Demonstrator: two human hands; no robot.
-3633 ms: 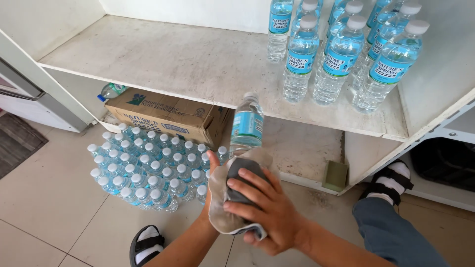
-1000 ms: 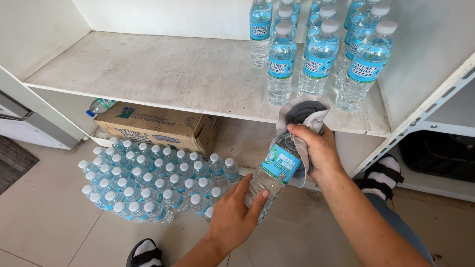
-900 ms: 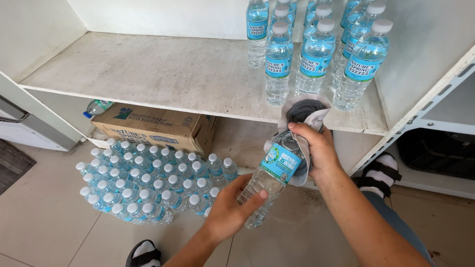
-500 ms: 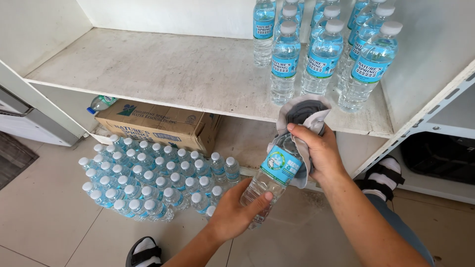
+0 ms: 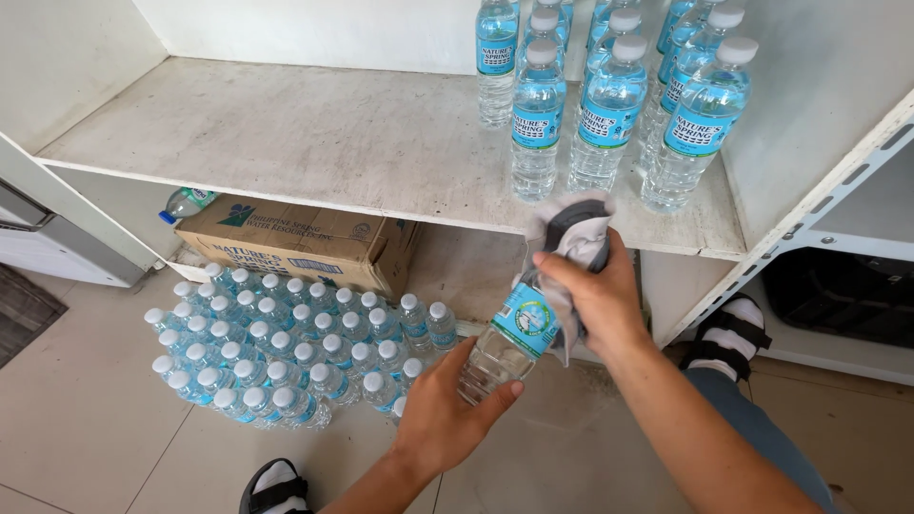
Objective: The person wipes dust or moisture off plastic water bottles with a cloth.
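A clear plastic water bottle (image 5: 519, 328) with a blue label is held tilted between both hands, below the shelf's front edge. My left hand (image 5: 452, 409) cups its lower end from underneath. My right hand (image 5: 595, 295) presses a grey and white cloth (image 5: 571, 228) around the bottle's upper half, hiding the cap. Several matching bottles (image 5: 609, 105) stand upright at the back right of the white shelf (image 5: 314, 143).
Shrink-wrapped packs of small bottles (image 5: 286, 347) lie on the tiled floor at left. A cardboard box (image 5: 305, 247) sits under the shelf, a loose bottle (image 5: 186, 202) behind it. My sandalled feet (image 5: 728, 333) are at right and bottom. A white metal frame (image 5: 809, 219) borders the right.
The bottle was upright with the left hand wrapping the cloth on it; now it is tilted, my right hand holds cloth and top, and my left hand has closed on its base.
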